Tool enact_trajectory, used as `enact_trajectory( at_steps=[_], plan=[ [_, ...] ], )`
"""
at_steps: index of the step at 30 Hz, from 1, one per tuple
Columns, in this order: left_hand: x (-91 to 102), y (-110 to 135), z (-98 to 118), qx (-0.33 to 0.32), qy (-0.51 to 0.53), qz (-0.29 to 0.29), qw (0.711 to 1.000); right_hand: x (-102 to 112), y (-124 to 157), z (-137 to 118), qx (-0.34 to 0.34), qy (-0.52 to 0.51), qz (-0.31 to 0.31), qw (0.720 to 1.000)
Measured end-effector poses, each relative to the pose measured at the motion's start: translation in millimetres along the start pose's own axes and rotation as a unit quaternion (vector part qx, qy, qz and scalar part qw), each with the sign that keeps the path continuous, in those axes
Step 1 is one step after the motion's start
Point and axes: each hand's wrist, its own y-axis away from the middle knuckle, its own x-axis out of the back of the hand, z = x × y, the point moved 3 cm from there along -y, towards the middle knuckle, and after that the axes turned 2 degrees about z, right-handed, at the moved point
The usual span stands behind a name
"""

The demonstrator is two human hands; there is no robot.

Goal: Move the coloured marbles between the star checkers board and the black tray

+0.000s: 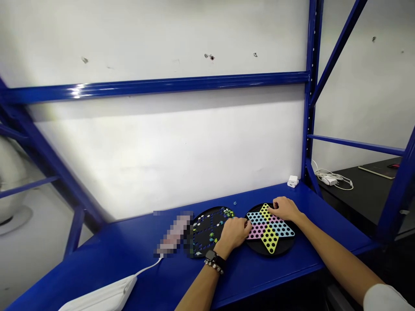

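Note:
A star-shaped Chinese checkers board [269,239] with pink, blue and yellow-green points full of round holes lies over a round black tray [287,248]. My left hand [234,233], with a watch and a beaded bracelet at the wrist, is closed at the board's left edge. At the upper right side, my right hand [285,209] has its fingers curled and its thumb against the board near the top point. The undersides of both hands' fingertips are hidden. Left of my left hand sits a second round black tray [201,237] holding scattered green, blue and white marbles.
A pixelated flat object [175,235] lies to the left, with a white cable running to a white power bank-like block [100,296]. A white charger [292,181] stands at the back right. One small marble [235,202] rests behind the trays. Blue frame posts [309,129] border the blue table.

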Motion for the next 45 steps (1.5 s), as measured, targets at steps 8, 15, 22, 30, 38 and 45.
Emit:
enact_trajectory(
  at_steps=[8, 15, 22, 30, 38, 45],
  plan=[
    [14.7, -4.6, -22.5, 0.091, 0.058, 0.038, 0.993, 3.2, 0.3, -3.0, -0.013, 0.002, -0.025, 1.0],
    [16.1, 1.4, -60.5, 0.166, 0.041, 0.005, 0.985, -0.2, -1.7, -0.1, -0.021, -0.001, -0.023, 1.0],
    [23.2, 4.6, -40.2, 0.096, 0.091, 0.094, 0.987, -0.9, -1.7, 0.9, -0.02, -0.006, -0.025, 0.999],
    [3.5, 3.5, -6.4, -0.053, 0.132, 0.037, 0.989, -6.1, -4.5, 4.3, -0.016, 0.0, -0.015, 1.0],
    [3.6, 2.9, -1.8, -0.074, 0.088, 0.015, 0.993, -6.5, -4.2, 5.0, -0.009, -0.007, -0.015, 1.0],
    [1.1, 2.9, 1.4, -0.097, 0.091, 0.016, 0.991, -6.3, -4.0, 3.5, -0.006, -0.003, -0.02, 1.0]
  ],
)
